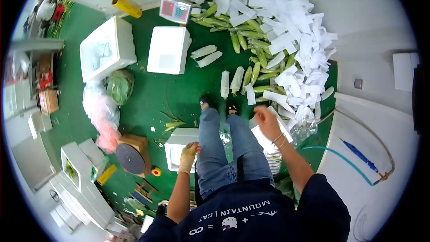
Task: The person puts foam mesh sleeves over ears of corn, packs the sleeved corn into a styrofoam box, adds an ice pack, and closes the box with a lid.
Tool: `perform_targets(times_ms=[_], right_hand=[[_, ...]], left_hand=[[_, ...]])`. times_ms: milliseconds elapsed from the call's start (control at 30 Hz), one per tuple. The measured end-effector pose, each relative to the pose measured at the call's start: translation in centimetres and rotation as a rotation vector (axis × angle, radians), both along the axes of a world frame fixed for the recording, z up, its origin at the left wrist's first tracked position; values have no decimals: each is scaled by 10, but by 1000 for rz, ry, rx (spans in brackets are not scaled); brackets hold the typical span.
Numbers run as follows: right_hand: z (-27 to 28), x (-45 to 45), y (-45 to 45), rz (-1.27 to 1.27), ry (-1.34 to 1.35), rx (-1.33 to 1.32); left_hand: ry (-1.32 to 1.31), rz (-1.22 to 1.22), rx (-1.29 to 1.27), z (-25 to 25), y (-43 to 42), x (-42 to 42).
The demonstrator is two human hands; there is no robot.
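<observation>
My left hand (189,153) wears a pale glove and is closed beside my left thigh, above a white foam box (175,143). Whatever it may hold is too small to make out. My right hand (267,122), bare with a bracelet at the wrist, hovers over a white box (259,133) by my right knee. Its fingers are bent and blurred, and nothing shows in them. Ahead of my feet lie two pale corn cobs (237,80), close to a pile of green-husked corn (257,42). Two wrapped cobs (209,59) lie farther left.
White strips (309,54) are heaped over the corn along the wall. A digital scale (175,10), a lidded foam box (168,49) and an open foam box (127,42) stand ahead left. A green sack (120,86) and a round-topped stool (131,157) are left.
</observation>
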State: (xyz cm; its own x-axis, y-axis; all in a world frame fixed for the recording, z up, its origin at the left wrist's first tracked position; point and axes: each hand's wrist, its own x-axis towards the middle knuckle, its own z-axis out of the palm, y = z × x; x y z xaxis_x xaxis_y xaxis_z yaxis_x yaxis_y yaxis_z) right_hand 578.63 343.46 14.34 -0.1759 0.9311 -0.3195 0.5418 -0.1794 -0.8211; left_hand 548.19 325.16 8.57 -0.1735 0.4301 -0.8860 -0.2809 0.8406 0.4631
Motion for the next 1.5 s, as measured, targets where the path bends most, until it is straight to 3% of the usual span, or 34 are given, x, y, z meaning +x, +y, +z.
perform_targets(times_ms=[100, 167, 233, 267, 367, 400, 467, 567, 733, 833, 867, 900, 933, 967, 1000, 1033, 1100, 1133, 1167, 1233, 1300, 1367, 1400, 1433, 1500], right_hand=[[-48, 9, -49, 50, -183, -302], [-76, 7, -78, -62, -245, -376], [-129, 4, -124, -352, -166, -473], [-126, -5, -123, -680, 189, -612], [-134, -51, -124, -1187, 149, -819], [-145, -67, -127, -1206, 123, -848], [-162, -114, -153, -1195, 266, -915], [-192, -169, -159, -589, -150, -734], [-266, -161, -83, -578, -104, -638], [-352, -102, -23, -482, -413, -476], [-395, -79, -12, -470, -603, -361], [-446, -52, -8, -294, -853, -216], [-480, -17, 24, -244, -835, -627], [-513, 3, 30, -72, -1136, -421], [-539, 19, 40, -66, -1225, -241], [-558, 32, 48, -70, -1318, -77], [-590, 53, 58, 99, -912, -429], [-596, 57, 57, 109, -783, -523], [-611, 68, 37, 23, -685, -273], [-560, 56, 61, -386, -447, -215], [-512, 40, 72, -816, 118, -387], [-516, 25, 47, -953, 634, -399], [-507, 8, 50, -1123, 811, -416], [-501, -7, 56, -1287, 996, -421], [-519, -19, 44, -1275, 1045, -532]], left_hand=[[22, -191, -14, -29, 68, -36], [4, -260, -17, -63, 110, -63], [91, -505, -98, -72, 171, -81], [56, -491, -62, -69, 202, -84], [-130, -547, -41, -136, 263, -115], [35, -842, 156, -151, 275, -134], [86, -915, 19, -158, 305, -141], [187, -1031, -141, -211, 327, -163], [230, -1239, -272, -270, 329, -140], [110, -1188, -251, -343, 312, -119], [152, -1282, -277, -357, 317, -101], [109, -1246, -225, -379, 316, -88], [76, -1202, -171, -402, 316, -77], [255, -1474, 194, -429, 315, -72], [419, -1746, 572, -457, 316, -68], [246, -1529, 505, -483, 317, -57], [76, -1319, 409, -520, 331, -36], [32, -1146, 184, -522, 345, -16], [-15, -973, -33, -523, 357, 6], [-64, -825, -89, -525, 377, 34], [-109, -783, -74, -498, 398, 75], [-350, -793, 5, -491, 404, 106], [-295, -872, -22, -486, 402, 128], [-406, -932, 43, -487, 394, 144], [-488, -1206, 401, -494, 370, 172]])
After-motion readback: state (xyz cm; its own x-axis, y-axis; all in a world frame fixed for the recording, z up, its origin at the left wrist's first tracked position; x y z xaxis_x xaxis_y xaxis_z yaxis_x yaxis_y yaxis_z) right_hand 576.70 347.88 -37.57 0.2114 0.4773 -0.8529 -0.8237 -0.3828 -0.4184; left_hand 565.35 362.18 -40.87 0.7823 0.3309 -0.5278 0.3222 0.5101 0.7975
